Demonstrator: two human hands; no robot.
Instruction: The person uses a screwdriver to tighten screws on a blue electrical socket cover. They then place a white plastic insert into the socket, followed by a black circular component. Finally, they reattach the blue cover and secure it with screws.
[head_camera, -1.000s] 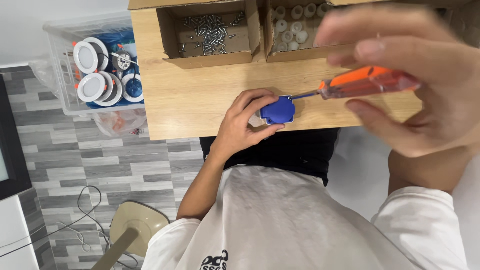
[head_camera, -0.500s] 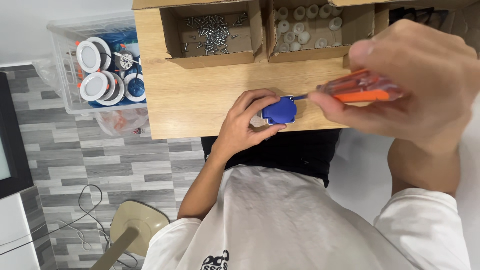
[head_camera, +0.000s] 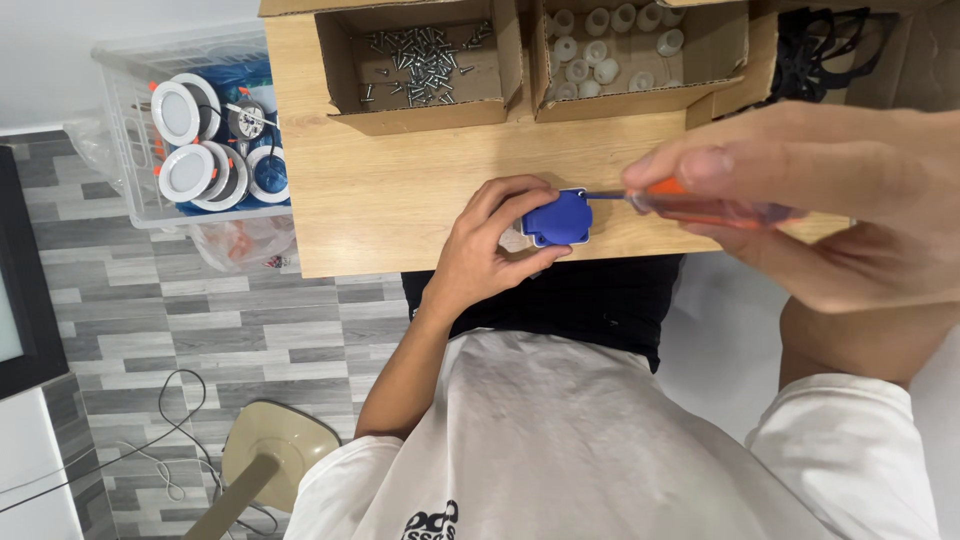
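Note:
My left hand (head_camera: 487, 255) grips a small blue plastic part (head_camera: 558, 218) and holds it down on the wooden table (head_camera: 400, 190) near the front edge. My right hand (head_camera: 830, 205), close to the camera, is closed around an orange-handled screwdriver (head_camera: 700, 205). The thin metal shaft of the screwdriver runs left and its tip meets the blue part's upper right corner. A bit of white shows under the blue part beside my left palm.
At the table's far edge stand a cardboard box of screws (head_camera: 425, 60) and a cardboard box of small white caps (head_camera: 620, 50). A clear plastic bin (head_camera: 150, 130) of round white fittings sits on the tiled floor to the left. A stool base (head_camera: 275, 455) lies below.
My right hand has turned the screwdriver handle and shifted its fingers. The left hand and the blue part have stayed in place on the table.

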